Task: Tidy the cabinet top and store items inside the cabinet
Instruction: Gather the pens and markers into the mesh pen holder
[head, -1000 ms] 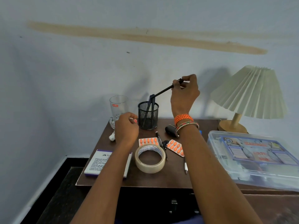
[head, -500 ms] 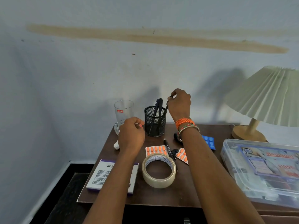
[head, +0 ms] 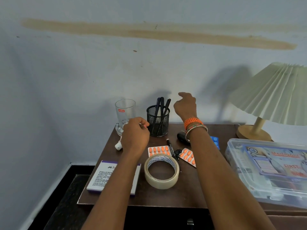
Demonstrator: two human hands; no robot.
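Cabinet top (head: 191,185) against pale stained wall (head: 116,67); right hand (head: 185,106) loose, left hand (head: 135,135) curled, grip unclear

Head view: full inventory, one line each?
clear drinking glass: 1, back left
black mesh pen cup: 1, holds dark pens
orange pill strips: 2, centre
black marker: 1, between strips
clear tape roll: 1, front centre
white purple-edged box: 1, front left
blue pill strip: 1, behind right arm
clear first-aid box: 1, right
cream pleated lamp: 1, back right
brown cabinet top: 1
left hand: curled, contents unclear
right hand: empty, raised
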